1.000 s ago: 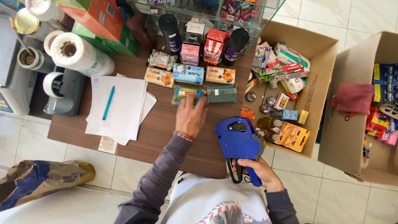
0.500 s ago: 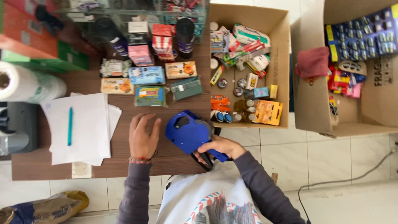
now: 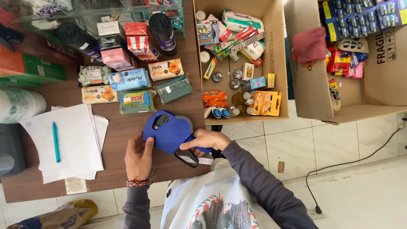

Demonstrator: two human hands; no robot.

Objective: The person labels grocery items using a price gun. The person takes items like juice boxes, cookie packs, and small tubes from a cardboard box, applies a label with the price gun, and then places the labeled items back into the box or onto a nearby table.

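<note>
A blue price-label gun (image 3: 168,131) is held over the near edge of a brown wooden table (image 3: 114,169). My right hand (image 3: 205,140) grips its handle, with a white label strip hanging below it. My left hand (image 3: 138,156) touches the gun's left side with its fingertips. Just beyond the gun lie wrapped soap bars (image 3: 127,79) and a green packet (image 3: 136,101) in rows.
White paper sheets with a teal pen (image 3: 55,141) lie at left. Boxes, dark bottles (image 3: 163,27) and a paper roll (image 3: 19,105) stand farther back. An open carton of small goods (image 3: 239,55) sits right of the table, a second carton (image 3: 356,55) beyond it. A black cable crosses the floor tiles.
My left hand left the table surface and came onto the side of the blue label gun. The view shifted, so the table and cartons sit further left in frame.
</note>
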